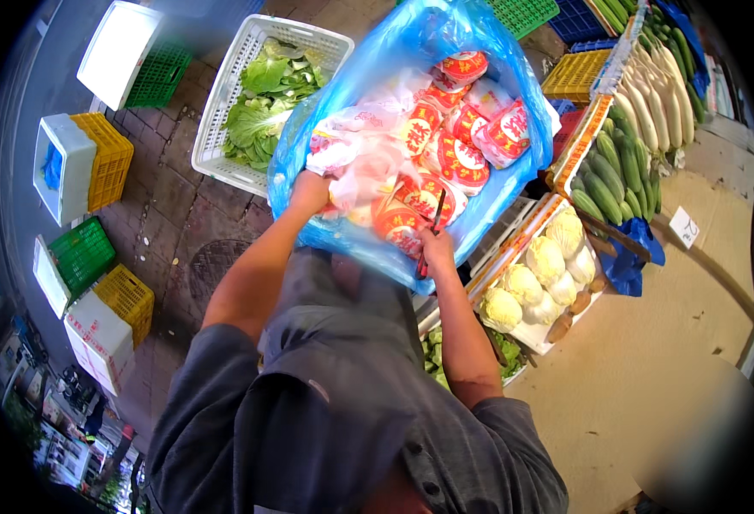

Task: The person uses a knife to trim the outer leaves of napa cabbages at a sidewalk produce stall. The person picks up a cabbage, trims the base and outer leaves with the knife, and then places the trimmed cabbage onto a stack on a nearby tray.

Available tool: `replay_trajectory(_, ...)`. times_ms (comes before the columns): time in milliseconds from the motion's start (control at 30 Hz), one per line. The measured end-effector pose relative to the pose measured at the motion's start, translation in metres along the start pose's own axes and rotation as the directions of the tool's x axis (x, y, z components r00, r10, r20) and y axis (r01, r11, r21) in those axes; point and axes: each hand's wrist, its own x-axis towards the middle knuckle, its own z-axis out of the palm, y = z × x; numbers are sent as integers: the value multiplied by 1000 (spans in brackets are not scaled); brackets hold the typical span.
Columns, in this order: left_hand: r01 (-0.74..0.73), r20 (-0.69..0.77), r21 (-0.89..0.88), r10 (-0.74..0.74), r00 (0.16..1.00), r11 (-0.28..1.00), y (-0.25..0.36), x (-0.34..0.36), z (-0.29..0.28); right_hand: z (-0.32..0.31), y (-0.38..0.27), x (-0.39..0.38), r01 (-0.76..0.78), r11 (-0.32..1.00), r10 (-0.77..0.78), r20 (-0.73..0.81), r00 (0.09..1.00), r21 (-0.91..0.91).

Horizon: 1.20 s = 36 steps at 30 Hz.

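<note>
A large blue plastic bag (pixel 287 163) stands open in front of me, full of round packages (pixel 417 128) wrapped in red and white. Clear plastic film (pixel 364 167) lies over the packages on its left side. My left hand (pixel 310 193) reaches over the bag's near left rim, closed on this film; its fingertips are hidden. At the near right of the bag, my right hand (pixel 435 247) is closed round a pair of scissors (pixel 440 208) with red handles. Their dark blades point away from me, over the packages.
A white crate (pixel 204 141) of leafy greens stands left of the bag. Yellow and green crates (pixel 113 161) with white boxes line the far left. On the right lie pale cabbages (pixel 545 260), green cucumbers (pixel 604 184) and white radishes (pixel 651 98). Paving (pixel 167 223) shows between the crates.
</note>
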Motion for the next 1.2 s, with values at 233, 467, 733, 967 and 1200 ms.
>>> replay_trajectory(233, -107, -56, -290, 95, 994, 951, 70, -62, -55, -27, 2, -5, 134, 989, -136, 26, 990, 64)
replay_trajectory(467, -591, -426, -15, 530, 733, 806, 122, -107, -36, -47, 6, -25, 81, 986, -70, -76, 995, 144)
replay_trajectory(733, -676, 278, 81, 635, 721, 733, 102, -75, 164, -81, 3, -65, 122, 964, -84, -165, 983, 238)
replay_trajectory(967, -802, 551, 340, 587, 593, 491, 103, -59, 166, -100, 21, -71, 139, 940, -92, -160, 983, 313)
replay_trajectory(1200, -773, 555, 491, 539, 634, 403, 115, -63, 164, -97, 16, -76, 92, 896, -23, -162, 987, 434)
